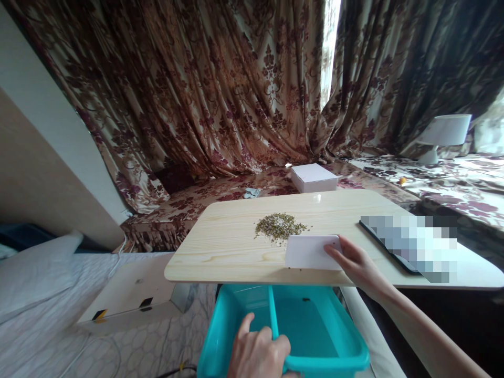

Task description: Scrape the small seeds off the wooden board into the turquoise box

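My right hand (352, 260) pinches the right end of a white plastic scraper (309, 253), a flat rectangle with rounded corners. Its far edge is close to a loose pile of small green and pale grains or beans (280, 226) on the wooden-topped table (220, 236). A few dark specks lie by the scraper's near edge. Below the table's front edge stands a teal plastic bin (364, 349) with a divider (272, 310). My left hand (258, 352) curls over the bin's near rim by the divider, one finger raised; the fingertips are partly hidden.
A tablet-like device (384, 247), partly pixelated, lies on the table's right side. Behind the table are a white box (314, 178) and a small cloth (252, 193). A flat carton (129, 294) rests on the bed at left. A lamp (447, 131) stands far right.
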Motion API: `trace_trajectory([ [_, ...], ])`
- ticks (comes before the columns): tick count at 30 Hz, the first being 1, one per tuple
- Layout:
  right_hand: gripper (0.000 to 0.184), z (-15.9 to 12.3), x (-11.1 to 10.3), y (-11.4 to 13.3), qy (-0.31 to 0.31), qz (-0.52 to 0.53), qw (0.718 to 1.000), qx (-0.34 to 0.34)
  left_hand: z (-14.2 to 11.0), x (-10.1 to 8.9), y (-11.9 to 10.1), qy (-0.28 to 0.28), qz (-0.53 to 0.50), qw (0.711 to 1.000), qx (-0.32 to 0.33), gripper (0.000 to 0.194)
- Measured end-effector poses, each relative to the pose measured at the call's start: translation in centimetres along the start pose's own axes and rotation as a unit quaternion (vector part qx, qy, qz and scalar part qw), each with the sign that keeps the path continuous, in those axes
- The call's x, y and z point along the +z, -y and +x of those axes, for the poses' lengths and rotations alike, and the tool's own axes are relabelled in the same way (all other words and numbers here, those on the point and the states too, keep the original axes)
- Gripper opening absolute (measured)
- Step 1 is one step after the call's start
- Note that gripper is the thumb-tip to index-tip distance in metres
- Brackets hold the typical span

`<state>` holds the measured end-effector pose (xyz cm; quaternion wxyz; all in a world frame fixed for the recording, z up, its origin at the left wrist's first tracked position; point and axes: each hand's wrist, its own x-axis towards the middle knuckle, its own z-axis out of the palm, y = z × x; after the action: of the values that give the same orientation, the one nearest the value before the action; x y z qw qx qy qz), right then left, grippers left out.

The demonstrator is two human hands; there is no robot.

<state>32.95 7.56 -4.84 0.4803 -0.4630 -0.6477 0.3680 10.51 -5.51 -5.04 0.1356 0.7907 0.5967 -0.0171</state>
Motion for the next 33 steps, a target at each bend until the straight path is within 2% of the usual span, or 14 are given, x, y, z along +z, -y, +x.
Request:
trace_trajectory([
  [6, 0.033, -1.8, -0.3, 1.1, 0.016, -0.004, 1.000, 0.025, -0.3, -0.4, -0.1, 0.003, -0.007, 1.000, -0.007, 0.020],
  [10, 0.034, -2.7, -1.0, 1.3, 0.032, -0.003, 0.999, 0.031, -0.1, -0.4, -0.3, 0.027, 0.003, 1.000, -0.004, 0.025],
  [12, 0.033, -2.7, -1.7, 1.4, 0.014, 0.004, 1.000, 0.025, 0.2, -0.3, -0.8, 0.043, 0.016, 0.999, 0.002, 0.029],
  [16, 0.037, -1.6, -3.1, 1.4, -0.089, -0.019, 0.996, 0.018, 1.0, -0.3, -2.6, 0.077, 0.020, 0.996, 0.033, 0.031],
  [18, 0.037, -0.9, -3.4, 0.9, -0.111, -0.043, 0.993, 0.014, 1.5, -0.3, -3.7, 0.080, 0.019, 0.996, 0.045, 0.031],
  [22, 0.033, 0.2, -3.5, -1.0, -0.107, -0.080, 0.991, -0.016, 2.3, -0.4, -5.9, 0.085, 0.037, 0.993, 0.065, 0.029],
  [26, 0.031, 0.6, -3.6, -2.4, -0.130, -0.119, 0.984, -0.036, 2.8, -0.7, -7.2, 0.083, 0.053, 0.993, 0.072, 0.028],
  [33, 0.036, 0.0, -2.4, -1.4, -0.106, -0.082, 0.990, -0.045, 2.6, -1.1, -7.5, 0.076, 0.038, 0.993, 0.081, 0.032],
])
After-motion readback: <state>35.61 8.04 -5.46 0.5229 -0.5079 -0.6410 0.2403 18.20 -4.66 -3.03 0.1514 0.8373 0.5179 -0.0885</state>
